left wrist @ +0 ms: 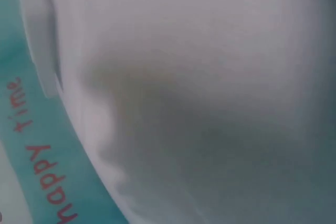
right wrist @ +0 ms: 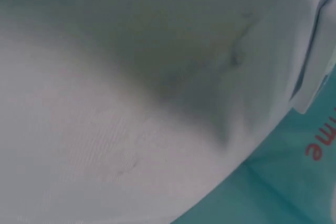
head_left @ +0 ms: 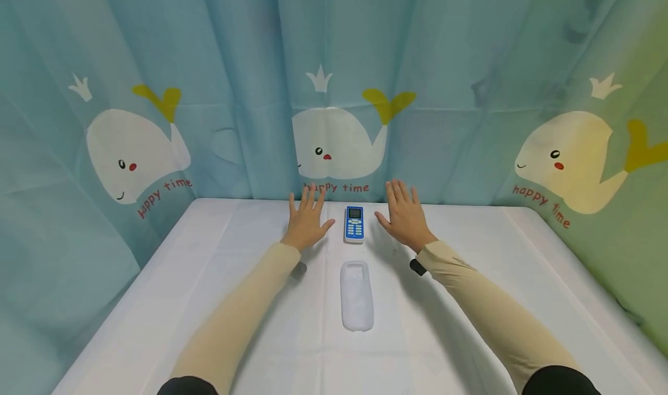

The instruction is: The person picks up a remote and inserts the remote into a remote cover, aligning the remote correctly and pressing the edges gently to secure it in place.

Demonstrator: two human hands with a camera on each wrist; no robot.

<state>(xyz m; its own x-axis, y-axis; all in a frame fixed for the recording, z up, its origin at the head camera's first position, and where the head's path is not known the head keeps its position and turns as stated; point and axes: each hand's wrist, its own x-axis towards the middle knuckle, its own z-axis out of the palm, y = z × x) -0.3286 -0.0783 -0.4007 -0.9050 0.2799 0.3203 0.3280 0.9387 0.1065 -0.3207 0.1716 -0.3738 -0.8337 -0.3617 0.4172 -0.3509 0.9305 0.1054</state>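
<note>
A blue and white remote control (head_left: pixel 354 225) with a small dark screen and rows of light buttons lies face up near the far edge of the table. To its left is my left hand (head_left: pixel 306 224), fingers spread and straight, palm down. On the other side, my right hand (head_left: pixel 406 221) is held with its fingers extended and the thumb toward the remote. Neither hand touches it. Closer to me lies a translucent whitish cover (head_left: pixel 357 296), long and rounded, with an opening at its far end. Both wrist views show mostly cloth and blurred hand shadows.
A white cloth covers the table (head_left: pixel 209 302). Behind it hangs a blue-green curtain (head_left: pixel 250 151) printed with whales, close beyond the fingertips. Dark wrist-worn devices sit under both wrists, the right one (head_left: pixel 418 267) showing plainly.
</note>
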